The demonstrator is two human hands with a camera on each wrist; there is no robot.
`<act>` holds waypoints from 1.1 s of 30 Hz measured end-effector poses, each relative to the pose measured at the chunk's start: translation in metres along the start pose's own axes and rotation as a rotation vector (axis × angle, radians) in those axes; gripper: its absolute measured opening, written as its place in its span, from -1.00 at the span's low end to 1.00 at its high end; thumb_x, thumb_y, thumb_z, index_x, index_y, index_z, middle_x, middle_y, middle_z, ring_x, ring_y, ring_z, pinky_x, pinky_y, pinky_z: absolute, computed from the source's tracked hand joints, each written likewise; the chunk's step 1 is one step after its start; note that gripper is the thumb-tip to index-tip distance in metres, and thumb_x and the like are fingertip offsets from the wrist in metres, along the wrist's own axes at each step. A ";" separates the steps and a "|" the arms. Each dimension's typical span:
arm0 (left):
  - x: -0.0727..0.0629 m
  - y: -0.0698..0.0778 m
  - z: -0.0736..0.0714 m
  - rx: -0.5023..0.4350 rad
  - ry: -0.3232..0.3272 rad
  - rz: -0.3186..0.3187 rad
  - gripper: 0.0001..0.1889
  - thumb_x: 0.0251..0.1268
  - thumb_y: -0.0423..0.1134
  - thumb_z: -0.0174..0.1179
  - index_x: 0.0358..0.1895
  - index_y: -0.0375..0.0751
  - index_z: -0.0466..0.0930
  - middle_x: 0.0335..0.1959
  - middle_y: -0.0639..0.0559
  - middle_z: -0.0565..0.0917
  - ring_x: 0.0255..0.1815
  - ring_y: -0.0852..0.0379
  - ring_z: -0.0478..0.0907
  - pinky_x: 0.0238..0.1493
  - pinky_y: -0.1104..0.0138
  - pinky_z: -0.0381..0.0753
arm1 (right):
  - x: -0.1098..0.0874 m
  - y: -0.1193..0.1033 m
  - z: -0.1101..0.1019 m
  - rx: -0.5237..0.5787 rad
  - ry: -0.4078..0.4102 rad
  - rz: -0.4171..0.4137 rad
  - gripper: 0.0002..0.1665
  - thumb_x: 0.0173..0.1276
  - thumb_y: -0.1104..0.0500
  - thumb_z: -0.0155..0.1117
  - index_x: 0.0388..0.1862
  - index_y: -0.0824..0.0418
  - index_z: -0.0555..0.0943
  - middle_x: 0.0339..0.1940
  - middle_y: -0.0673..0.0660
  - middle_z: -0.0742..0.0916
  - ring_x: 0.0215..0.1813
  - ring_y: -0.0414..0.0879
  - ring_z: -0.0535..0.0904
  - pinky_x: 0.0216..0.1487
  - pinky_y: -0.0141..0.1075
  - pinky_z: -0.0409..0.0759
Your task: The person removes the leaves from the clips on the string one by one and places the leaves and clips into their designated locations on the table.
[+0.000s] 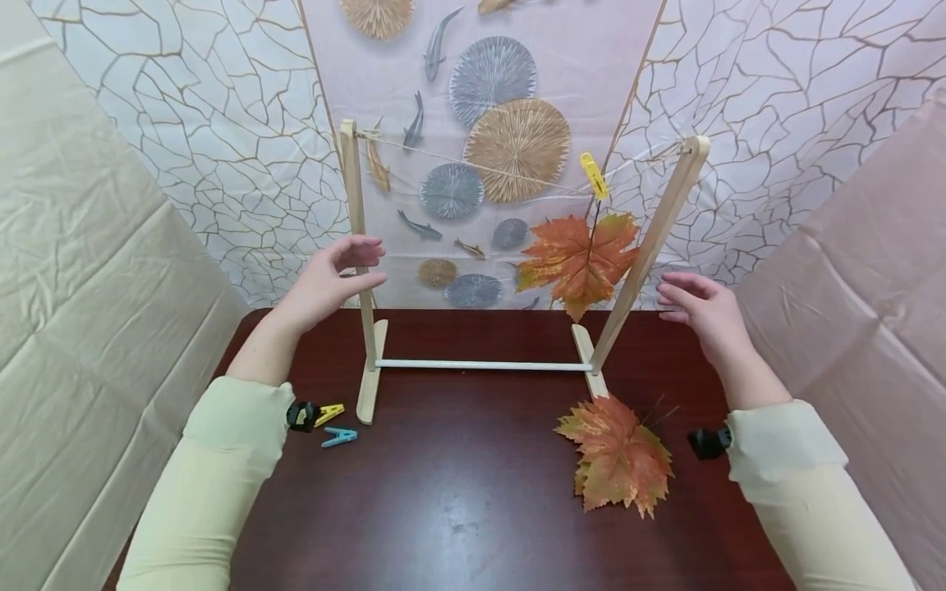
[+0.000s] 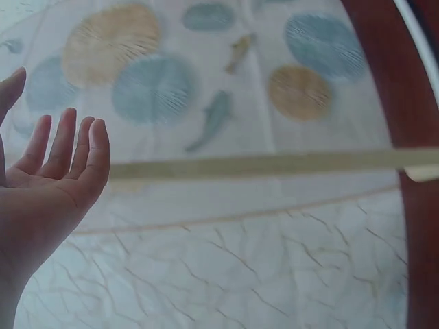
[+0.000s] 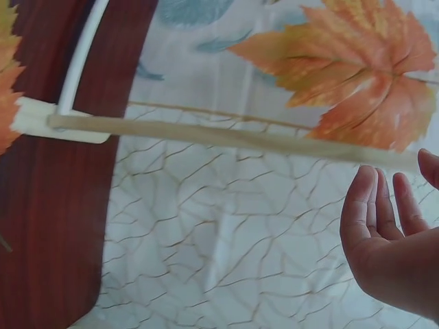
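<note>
A wooden frame with two posts, a white crossbar [image 1: 484,364] and a string [image 1: 473,167] stands on the table. Near its right end hangs an orange maple leaf [image 1: 584,254], held to the string by a yellow clothespin [image 1: 594,176]. My left hand [image 1: 328,279] is raised by the left post [image 1: 355,180], fingers relaxed and holding nothing; the left wrist view shows its bare palm. To the right of the right post [image 1: 654,238], my right hand [image 1: 702,308] is lifted with loosely bent fingers, nothing in it. The right wrist view shows it near the post and the hanging leaf [image 3: 377,82].
More maple leaves [image 1: 621,455] lie overlapped at the right of the dark table [image 1: 443,492]. By my left wrist lie a yellow clothespin [image 1: 330,414] and a blue clothespin [image 1: 340,437]. Patterned cloth [image 1: 244,107] hangs behind, with plain cloth on both sides.
</note>
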State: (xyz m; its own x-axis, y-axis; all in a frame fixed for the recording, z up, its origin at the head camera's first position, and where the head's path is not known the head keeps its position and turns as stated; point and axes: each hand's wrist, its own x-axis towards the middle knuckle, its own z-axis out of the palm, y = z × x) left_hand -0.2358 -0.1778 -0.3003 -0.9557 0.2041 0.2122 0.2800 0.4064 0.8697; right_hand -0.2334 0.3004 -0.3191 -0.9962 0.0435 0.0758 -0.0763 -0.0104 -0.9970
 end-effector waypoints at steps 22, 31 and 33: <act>0.059 0.094 0.048 -0.135 -0.080 0.140 -0.44 0.18 -0.27 0.26 0.27 -0.12 0.34 0.17 -0.06 0.52 0.18 0.08 0.47 0.18 0.25 0.46 | 0.011 -0.039 0.047 -0.223 -0.009 -0.090 -0.54 0.30 0.15 0.24 0.11 0.34 0.47 -0.25 -0.16 0.66 -0.24 -0.33 0.60 -0.32 -0.51 0.61; 0.078 0.118 0.067 -0.161 -0.111 0.177 -0.43 0.17 -0.26 0.27 0.27 -0.15 0.33 0.19 -0.06 0.51 0.16 0.11 0.48 0.18 0.36 0.45 | 0.019 -0.051 0.065 -0.265 -0.007 -0.101 -0.43 0.29 0.13 0.25 0.23 0.34 0.41 -0.12 -0.08 0.60 -0.20 -0.36 0.55 -0.29 -0.50 0.60; 0.081 0.123 0.072 -0.165 -0.116 0.181 -0.43 0.17 -0.25 0.28 0.27 -0.14 0.33 0.18 -0.04 0.52 0.16 0.12 0.48 0.17 0.39 0.45 | 0.021 -0.053 0.068 -0.258 -0.002 -0.097 -0.43 0.30 0.15 0.24 0.25 0.34 0.40 -0.08 -0.05 0.59 -0.21 -0.36 0.55 -0.30 -0.51 0.60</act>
State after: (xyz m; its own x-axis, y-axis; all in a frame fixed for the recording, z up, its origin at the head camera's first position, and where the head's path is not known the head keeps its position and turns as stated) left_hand -0.2723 -0.0472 -0.2084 -0.8719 0.3649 0.3266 0.4175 0.2051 0.8852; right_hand -0.2534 0.2341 -0.2635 -0.9849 0.0297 0.1707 -0.1581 0.2489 -0.9555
